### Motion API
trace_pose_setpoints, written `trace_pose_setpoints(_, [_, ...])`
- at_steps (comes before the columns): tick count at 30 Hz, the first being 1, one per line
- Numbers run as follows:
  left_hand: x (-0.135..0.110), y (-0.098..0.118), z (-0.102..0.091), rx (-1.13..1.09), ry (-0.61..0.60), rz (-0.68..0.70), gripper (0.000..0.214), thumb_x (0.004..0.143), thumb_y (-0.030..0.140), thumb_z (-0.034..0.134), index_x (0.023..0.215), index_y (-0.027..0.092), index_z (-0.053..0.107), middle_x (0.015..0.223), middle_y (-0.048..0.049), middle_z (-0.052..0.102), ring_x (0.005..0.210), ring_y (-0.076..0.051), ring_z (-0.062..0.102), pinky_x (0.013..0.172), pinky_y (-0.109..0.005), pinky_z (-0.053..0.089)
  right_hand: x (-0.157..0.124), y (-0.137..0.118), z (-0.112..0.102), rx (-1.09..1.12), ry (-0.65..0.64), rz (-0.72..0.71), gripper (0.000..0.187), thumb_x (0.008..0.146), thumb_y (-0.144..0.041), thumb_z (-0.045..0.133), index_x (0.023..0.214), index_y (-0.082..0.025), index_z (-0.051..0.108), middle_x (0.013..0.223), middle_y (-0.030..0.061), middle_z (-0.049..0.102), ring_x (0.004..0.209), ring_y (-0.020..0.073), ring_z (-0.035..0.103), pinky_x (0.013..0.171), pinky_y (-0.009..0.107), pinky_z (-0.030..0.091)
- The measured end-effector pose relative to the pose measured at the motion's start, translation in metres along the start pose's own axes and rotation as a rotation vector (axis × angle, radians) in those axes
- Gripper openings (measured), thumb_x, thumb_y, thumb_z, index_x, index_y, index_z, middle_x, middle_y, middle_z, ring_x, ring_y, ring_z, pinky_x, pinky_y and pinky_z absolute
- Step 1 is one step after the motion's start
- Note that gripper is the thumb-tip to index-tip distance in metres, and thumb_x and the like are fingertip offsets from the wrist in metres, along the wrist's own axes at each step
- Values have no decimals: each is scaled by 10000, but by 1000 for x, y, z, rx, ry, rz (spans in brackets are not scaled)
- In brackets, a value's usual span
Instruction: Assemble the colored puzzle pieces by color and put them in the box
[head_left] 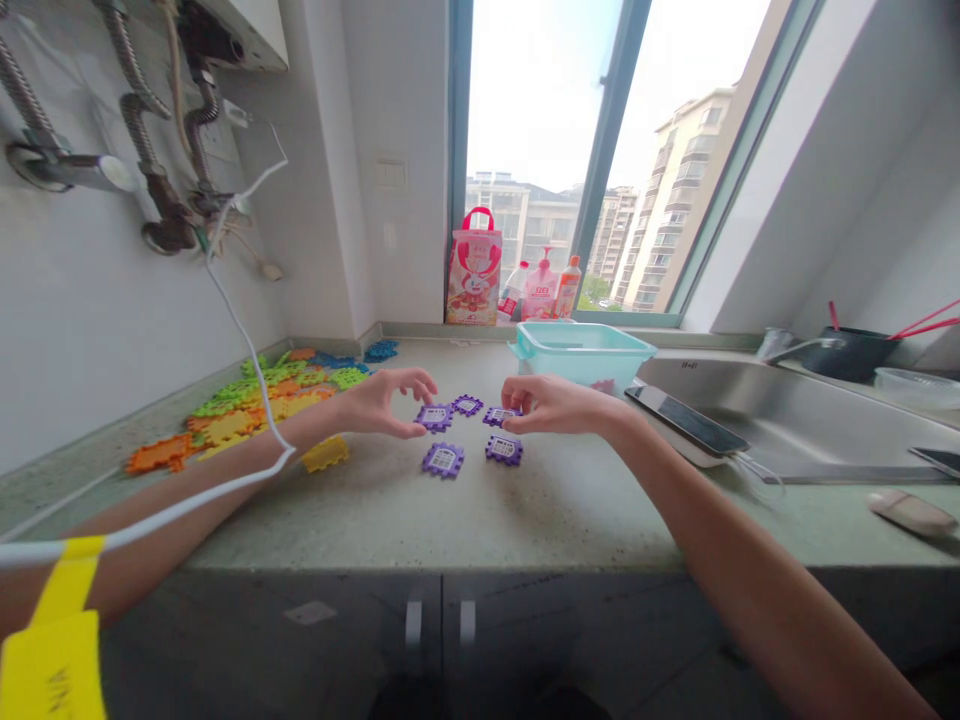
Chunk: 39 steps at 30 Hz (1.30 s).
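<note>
So, turquoise tub (574, 366) beyond purple pieces (443, 459)

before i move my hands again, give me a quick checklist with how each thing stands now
1. Five purple pieces in view: ok, all on or over the counter.
2. Left hand at a piece: ok, thumb beside the left one; firm grip: cannot tell.
3. Right hand at a piece: ok; firm grip: cannot tell.
4. White cable off the left forearm: cannot tell, it crosses in front.
5. Phone apart from the pieces: ok, beside the sink.
</note>
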<state>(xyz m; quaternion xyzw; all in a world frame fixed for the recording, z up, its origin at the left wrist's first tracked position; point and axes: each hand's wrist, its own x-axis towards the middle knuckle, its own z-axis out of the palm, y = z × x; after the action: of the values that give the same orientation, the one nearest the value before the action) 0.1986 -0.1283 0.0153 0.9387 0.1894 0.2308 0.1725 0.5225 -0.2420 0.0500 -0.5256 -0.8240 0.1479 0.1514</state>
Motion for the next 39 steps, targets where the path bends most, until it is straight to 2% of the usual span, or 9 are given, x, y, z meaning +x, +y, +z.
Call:
trace_pose_setpoints(7, [-1, 27, 21, -90, -252, 32, 684, 717, 379, 887, 1317, 273, 575, 1105, 7, 757, 992, -199, 697, 922, -312, 490, 1, -11, 14, -126, -252, 89, 379, 739, -521, 840, 899, -230, 656, 921, 33, 744, 780, 203, 644, 658, 305, 423])
trace_pose_setpoints(13, [3, 29, 28, -49, -232, -52, 644, 753, 434, 853, 1300, 260, 561, 1119, -10, 751, 950, -189, 683, 859, -299, 489, 5, -4, 23, -149, -140, 44, 276, 738, -362, 806, 912, -229, 638, 846, 9, 705, 712, 174, 589, 615, 288, 388])
trace_pose_setpoints(19, [9, 21, 40, -74, -97, -163, 754, 755, 441, 842, 1386, 231, 486, 1126, -38, 752, 888, -182, 661, 792, -294, 474, 12, -4, 30, -12, 222, -235, 281, 784, -308, 785, 1005, -227, 631, 935, 11, 702, 801, 162, 606, 740, 289, 457])
trace_pose_setpoints(22, [11, 18, 46, -110, -76, -168, 844, 742, 460, 857, 1443, 228, 445, 1080, -27, 751, 845, -181, 652, 751, -287, 468, 18, -12, 40, 52, 334, -331, 284, 808, -314, 790, 1031, -228, 636, 992, 21, 711, 843, 165, 629, 799, 302, 493])
trace_pose_setpoints(27, [11, 17, 49, -194, -60, -132, 966, 715, 380, 865, 1532, 239, 369, 1047, -17, 746, 822, -178, 657, 736, -283, 478, 25, -15, 55, 2, 214, -356, 233, 813, -275, 813, 1004, -217, 693, 948, 24, 717, 847, 187, 657, 810, 319, 504])
trace_pose_setpoints(30, [10, 16, 49, -223, -62, -124, 985, 720, 363, 857, 1557, 236, 352, 1075, -34, 747, 824, -177, 662, 745, -288, 488, 25, -11, 53, 10, 204, -364, 241, 854, -379, 831, 1015, -222, 743, 1073, 67, 731, 952, 218, 689, 898, 355, 524])
trace_pose_setpoints(33, [10, 15, 49, -195, -54, -134, 1001, 728, 377, 848, 1577, 223, 341, 1114, -50, 740, 829, -178, 661, 755, -295, 493, 28, -2, 51, 54, 293, -338, 276, 987, -473, 691, 1101, -235, 770, 1197, 96, 732, 1093, 238, 695, 1031, 397, 510])
trace_pose_setpoints(36, [11, 15, 50, -135, -44, -135, 991, 727, 363, 833, 1588, 232, 361, 1146, -50, 726, 862, -185, 670, 791, -304, 502, 38, 14, 55, 29, 345, -266, 346, 1082, -409, 515, 1288, -245, 740, 1282, 106, 737, 1221, 252, 670, 1106, 430, 483])
trace_pose_setpoints(39, [10, 18, 48, -63, -57, -110, 943, 736, 362, 822, 1573, 233, 408, 1160, -49, 719, 934, -210, 685, 872, -327, 513, 48, 33, 62, -58, 260, -192, 348, 1064, -312, 514, 1296, -235, 762, 1354, 125, 726, 1300, 273, 646, 1142, 430, 461])
